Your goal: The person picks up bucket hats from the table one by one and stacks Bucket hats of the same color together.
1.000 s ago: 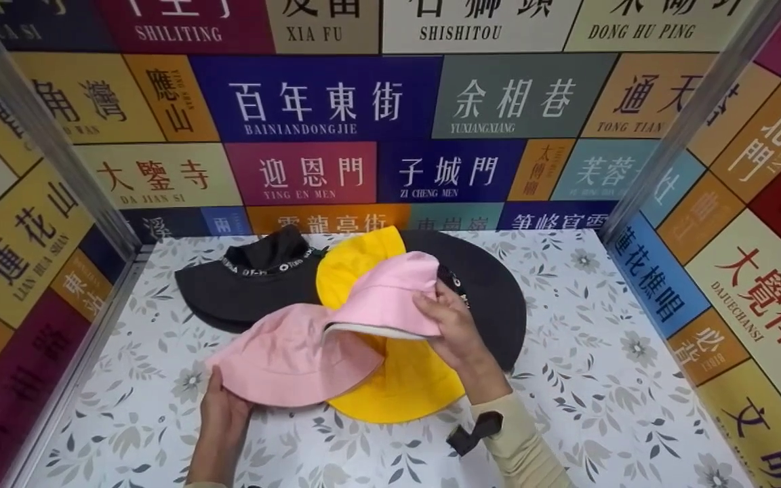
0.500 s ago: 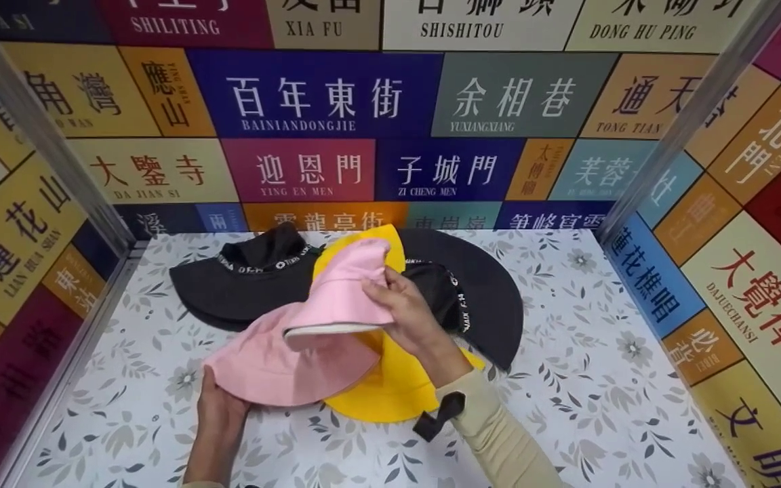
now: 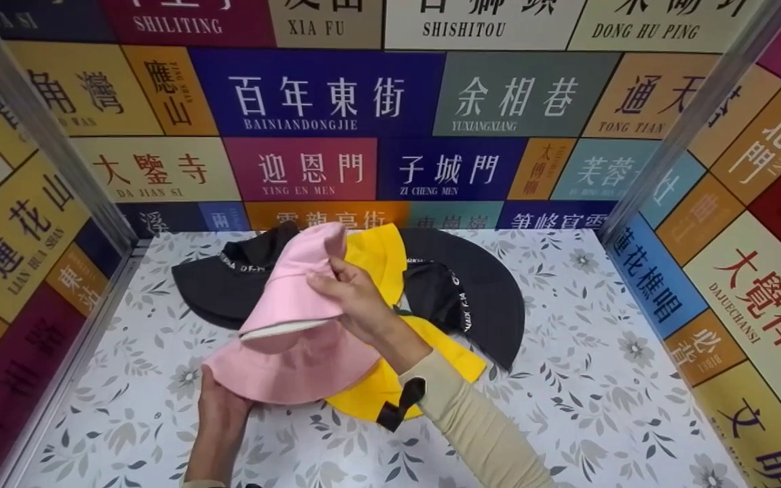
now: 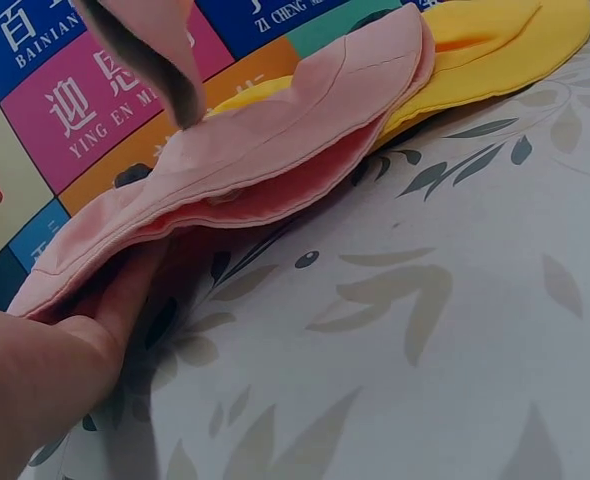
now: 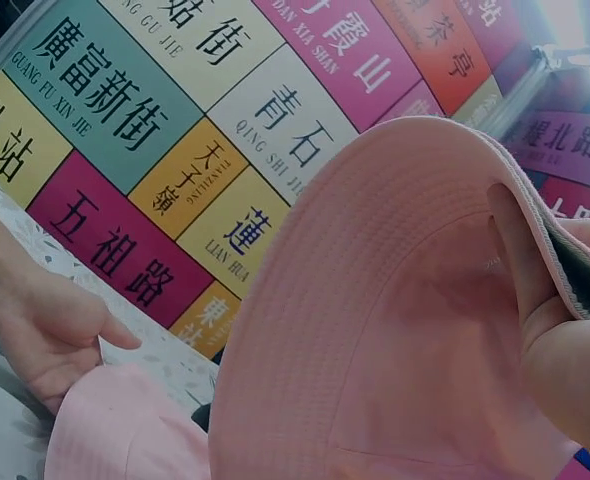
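My right hand (image 3: 356, 298) grips a light pink bucket hat (image 3: 295, 285) by its side and brim, held up over the pile. In the right wrist view the thumb (image 5: 520, 245) lies against the inside of that hat and its edge shows a dark lining. My left hand (image 3: 222, 403) pinches the left brim of a second, salmon-pink bucket hat (image 3: 282, 379), whose crown is partly hidden behind the raised hat. In the left wrist view fingers (image 4: 125, 290) reach under this brim. A yellow bucket hat (image 3: 445, 346) lies under the salmon-pink one.
A black hat (image 3: 211, 291) with white lettering lies at the back left, partly covered by the raised hat. Another black wide-brimmed hat (image 3: 492, 298) is at the right. The floral tabletop (image 3: 587, 393) is enclosed by sign-covered walls (image 3: 323, 95).
My right hand has carried the light pink hat leftward, from over the yellow hat to over the salmon-pink one. The left hand stays at the salmon-pink brim.
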A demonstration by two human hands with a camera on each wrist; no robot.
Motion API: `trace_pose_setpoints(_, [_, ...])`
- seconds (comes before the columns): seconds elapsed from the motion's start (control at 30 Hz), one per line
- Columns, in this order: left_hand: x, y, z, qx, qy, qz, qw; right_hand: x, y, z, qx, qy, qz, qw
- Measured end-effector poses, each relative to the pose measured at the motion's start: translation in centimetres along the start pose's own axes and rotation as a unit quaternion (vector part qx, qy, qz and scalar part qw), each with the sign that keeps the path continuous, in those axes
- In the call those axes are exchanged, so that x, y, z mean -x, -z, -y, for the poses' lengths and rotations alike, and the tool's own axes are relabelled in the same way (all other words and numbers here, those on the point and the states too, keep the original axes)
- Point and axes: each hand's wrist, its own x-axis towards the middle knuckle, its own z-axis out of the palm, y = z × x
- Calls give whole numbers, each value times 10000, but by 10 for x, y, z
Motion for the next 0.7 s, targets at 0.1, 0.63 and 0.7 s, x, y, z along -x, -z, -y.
trace_pose_setpoints(0.1, [1,0,0,-144,-24,53,9999,-4,-11,-1,-44,-93,87,9999])
trace_pose_setpoints(0.63, [-1,-3,3,-191,206,-463,9985,-16,32,-61,177,-1133,252,9931])
trace_pose_setpoints(0.7, [-1,-2,2,-9,48,-311,9995,-14,48,-64,410,-1310,159,9904])
